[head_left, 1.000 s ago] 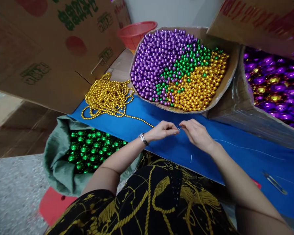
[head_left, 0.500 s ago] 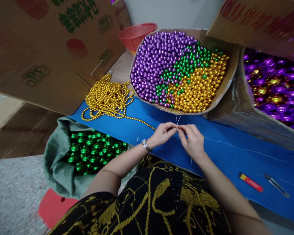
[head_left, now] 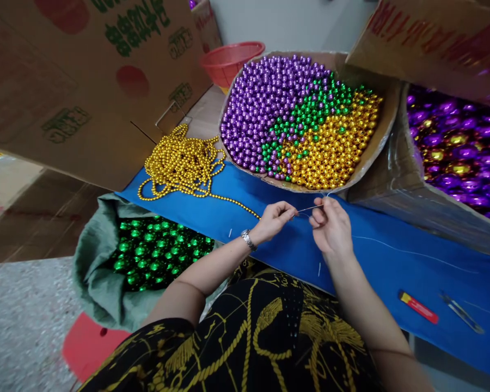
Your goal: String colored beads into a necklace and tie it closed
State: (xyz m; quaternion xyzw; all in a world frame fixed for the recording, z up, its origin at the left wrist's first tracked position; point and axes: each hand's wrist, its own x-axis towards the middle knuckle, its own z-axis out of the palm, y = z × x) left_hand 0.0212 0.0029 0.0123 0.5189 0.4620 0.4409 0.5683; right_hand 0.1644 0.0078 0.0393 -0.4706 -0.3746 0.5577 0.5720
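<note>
My left hand (head_left: 273, 219), with a watch on the wrist, pinches the end of a gold bead string (head_left: 183, 163) whose pile lies on the blue board (head_left: 237, 209). My right hand (head_left: 330, 226) pinches a thin white thread (head_left: 392, 247) that stretches taut between the two hands and trails off to the right across the board. Just beyond the hands sits a cardboard tray (head_left: 386, 125) of loose purple, green and gold beads.
A green cloth sack of green beads (head_left: 155, 250) lies at lower left. A box of large purple and gold beads (head_left: 457, 141) stands right. A red lighter (head_left: 417, 306) and thread snips (head_left: 461, 313) lie on the board. A red basket (head_left: 228, 57) is behind; cardboard boxes (head_left: 85, 81) stand left.
My hands were touching half a second ago; the right hand has since drawn away to the right and up, pulling the thread taut between them.
</note>
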